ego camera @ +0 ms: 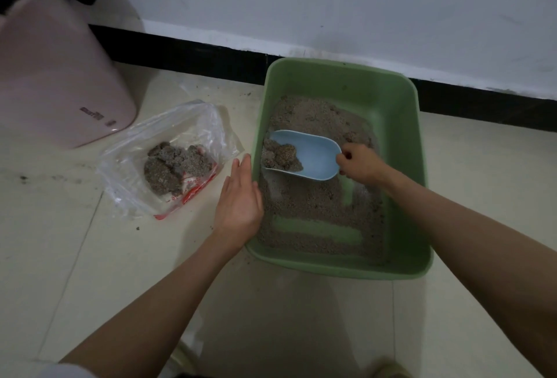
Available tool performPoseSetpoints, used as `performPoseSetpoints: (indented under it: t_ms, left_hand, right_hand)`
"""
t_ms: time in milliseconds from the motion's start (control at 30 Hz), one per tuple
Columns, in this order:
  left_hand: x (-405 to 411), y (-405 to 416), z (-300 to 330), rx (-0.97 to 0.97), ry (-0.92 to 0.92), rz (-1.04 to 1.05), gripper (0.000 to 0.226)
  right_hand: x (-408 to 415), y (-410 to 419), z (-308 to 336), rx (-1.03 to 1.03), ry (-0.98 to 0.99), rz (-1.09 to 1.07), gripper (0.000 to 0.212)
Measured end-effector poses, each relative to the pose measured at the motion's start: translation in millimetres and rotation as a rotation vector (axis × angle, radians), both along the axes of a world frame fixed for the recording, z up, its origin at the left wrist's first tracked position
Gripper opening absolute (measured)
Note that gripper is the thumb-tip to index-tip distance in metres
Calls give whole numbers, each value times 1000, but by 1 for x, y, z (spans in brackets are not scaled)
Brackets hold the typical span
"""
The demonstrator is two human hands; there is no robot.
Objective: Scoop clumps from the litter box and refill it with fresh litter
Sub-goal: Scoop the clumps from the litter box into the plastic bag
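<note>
Over litter box point(417, 148) | right hand point(360, 163) grips scoop point(313, 156) | left hand point(239, 197) spread

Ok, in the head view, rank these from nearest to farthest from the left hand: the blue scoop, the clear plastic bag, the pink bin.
From the left hand, which is open at the litter box's left rim:
1. Blue scoop, just to its right inside the green litter box, held by the right hand.
2. Clear plastic bag, on the floor to its left, holding clumps.
3. Pink bin, far left, beyond the bag.
</note>
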State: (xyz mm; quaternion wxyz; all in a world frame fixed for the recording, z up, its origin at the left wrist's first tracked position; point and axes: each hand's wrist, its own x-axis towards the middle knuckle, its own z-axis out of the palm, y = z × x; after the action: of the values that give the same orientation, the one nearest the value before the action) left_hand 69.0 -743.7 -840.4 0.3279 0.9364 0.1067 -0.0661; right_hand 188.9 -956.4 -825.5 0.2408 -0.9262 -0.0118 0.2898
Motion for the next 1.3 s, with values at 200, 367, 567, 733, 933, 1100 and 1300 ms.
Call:
performPoseSetpoints:
  t_ms: [200, 367, 567, 733, 933, 1100, 1300]
  left_hand:
    - [0, 1, -2, 4, 3, -7, 54]
    - [0, 1, -2, 20, 6, -12, 54]
    - [0, 1, -1, 21, 6, -9, 54]
    - [1, 2, -5, 15, 0, -11, 54]
    - [0, 2, -6, 19, 6, -14, 54]
    - [1, 2, -6, 9, 5, -14, 54]
    - [1, 3, -8, 3, -2, -8, 54]
  right_hand:
    - [-6, 1, 0, 74, 83, -48, 31]
    - [-9, 2, 6, 142, 94, -78, 32]
    - [-6, -4, 11, 154, 32, -172, 17]
    - [-5, -7, 16, 183, 16, -264, 33]
    - [1, -11, 22, 126, -53, -273, 32]
    - [11, -5, 33, -202, -120, -59, 21]
    - [15, 22, 52, -297, -148, 150, 20]
